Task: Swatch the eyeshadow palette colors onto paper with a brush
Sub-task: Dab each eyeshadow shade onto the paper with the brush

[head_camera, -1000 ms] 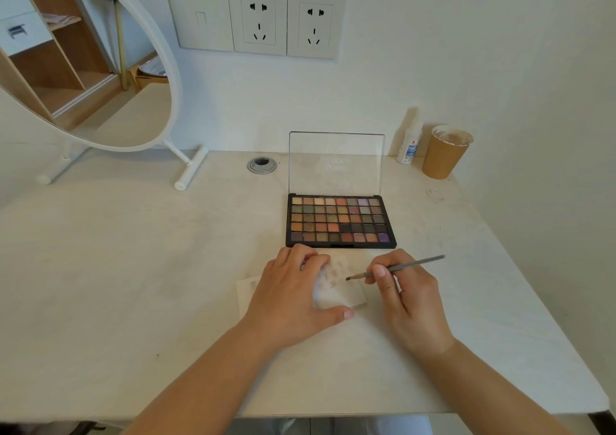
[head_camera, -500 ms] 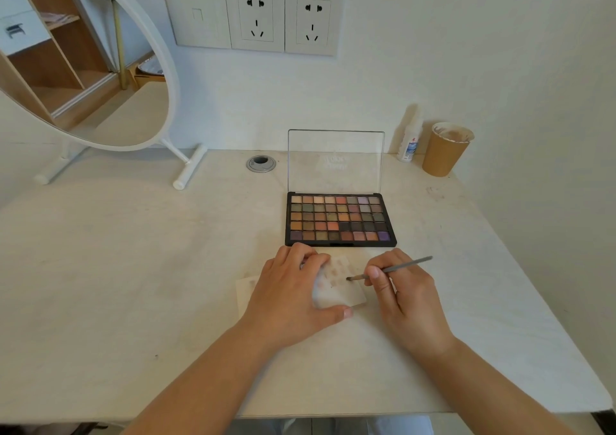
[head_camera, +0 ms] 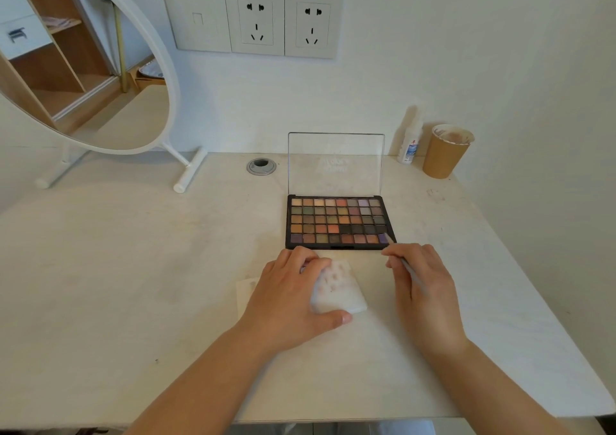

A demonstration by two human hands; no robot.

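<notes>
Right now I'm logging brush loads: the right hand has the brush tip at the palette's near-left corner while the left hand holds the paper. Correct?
Not quite: the brush tip is at the palette's near-right corner, as the head view shows. The right hand holds the brush; the left hand holds the paper.

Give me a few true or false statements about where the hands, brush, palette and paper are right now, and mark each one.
1. The right hand grips the brush. True.
2. The brush tip is on the paper. False: it is at the near right corner of the palette.
3. The palette lid stands open. True.
4. The left hand lifts the paper off the table. False: it rests on it.
</notes>
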